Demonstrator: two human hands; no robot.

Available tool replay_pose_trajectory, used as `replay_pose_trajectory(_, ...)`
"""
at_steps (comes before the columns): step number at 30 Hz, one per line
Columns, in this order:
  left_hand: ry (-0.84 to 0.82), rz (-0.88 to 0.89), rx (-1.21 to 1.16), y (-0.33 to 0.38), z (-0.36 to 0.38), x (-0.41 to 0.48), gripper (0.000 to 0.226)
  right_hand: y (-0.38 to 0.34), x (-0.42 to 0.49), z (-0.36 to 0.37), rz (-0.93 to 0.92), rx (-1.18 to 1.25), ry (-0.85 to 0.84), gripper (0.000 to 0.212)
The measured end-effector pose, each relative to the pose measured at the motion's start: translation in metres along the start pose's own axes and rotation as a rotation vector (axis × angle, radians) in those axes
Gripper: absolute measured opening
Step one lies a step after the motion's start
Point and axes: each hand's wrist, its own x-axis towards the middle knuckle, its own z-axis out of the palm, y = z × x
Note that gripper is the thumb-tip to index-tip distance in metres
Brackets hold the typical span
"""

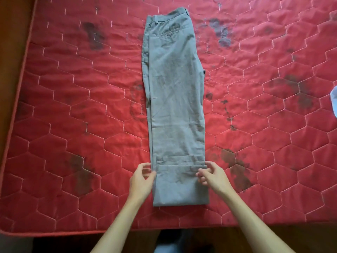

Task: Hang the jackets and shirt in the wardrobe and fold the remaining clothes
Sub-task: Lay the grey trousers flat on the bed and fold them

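Grey trousers (pixel 175 92) lie lengthwise on the red quilted mattress (pixel 73 110), one leg laid over the other, waistband at the far end. The leg ends are folded back over the legs near the front edge, making a doubled flap (pixel 182 187). My left hand (pixel 142 179) pinches the flap's left edge with thumb and curled fingers. At the flap's right edge, my right hand (pixel 211 175) pinches the cloth the same way.
The mattress carries several dark stains and ends at a piped front edge (pixel 54 232) close to me. A wooden bed frame (pixel 12 42) runs along the left. A pale cloth (pixel 333 101) peeks in at the right edge.
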Motion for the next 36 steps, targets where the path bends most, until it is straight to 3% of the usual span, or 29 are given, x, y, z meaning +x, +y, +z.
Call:
replay_pose_trajectory(2,0.0,0.045,0.113,0.001,0.004,0.005,0.032,0.003,0.012,0.001,-0.015,-0.271,0.128,0.034)
replay_pose_trajectory(5,-0.082,0.057,0.149,0.002,0.012,0.008,0.027,0.002,0.012,0.004,-0.108,-0.4,0.259,0.035)
replay_pose_trajectory(10,-0.093,0.09,0.369,0.004,0.034,0.006,0.045,0.011,0.018,0.006,-0.201,-0.563,0.094,0.023)
replay_pose_trajectory(13,-0.165,0.013,0.353,0.003,0.041,0.007,0.026,0.014,0.025,0.001,-0.282,-0.632,0.004,0.015)
replay_pose_trajectory(15,-0.137,0.119,0.409,-0.002,0.042,0.006,0.019,0.014,0.029,-0.005,-0.401,-0.627,-0.11,0.014)
replay_pose_trajectory(17,-0.067,0.213,0.372,-0.004,0.037,0.003,0.04,0.011,0.03,-0.012,-0.519,-0.601,-0.212,0.017)
replay_pose_trajectory(19,-0.057,0.201,0.243,0.0,0.027,0.003,0.062,0.003,0.029,-0.017,-0.642,-0.543,-0.191,0.02)
replay_pose_trajectory(21,-0.052,0.159,0.145,0.009,0.02,0.009,0.052,-0.006,0.034,-0.018,-0.722,-0.485,-0.072,0.019)
replay_pose_trajectory(24,0.085,0.16,0.13,0.018,0.018,0.024,0.034,-0.016,0.051,-0.012,-0.634,-0.553,0.037,0.017)
replay_pose_trajectory(28,0.123,0.114,0.203,0.025,0.029,0.036,0.063,-0.025,0.065,-0.005,-0.33,-0.732,-0.035,0.02)
replay_pose_trajectory(32,0.053,-0.016,0.228,0.019,0.036,0.038,0.079,-0.022,0.062,-0.007,-0.209,-0.707,-0.066,0.026)
replay_pose_trajectory(36,0.008,-0.068,0.257,0.013,0.031,0.04,0.055,-0.012,0.058,-0.012,-0.13,-0.703,-0.149,0.013)
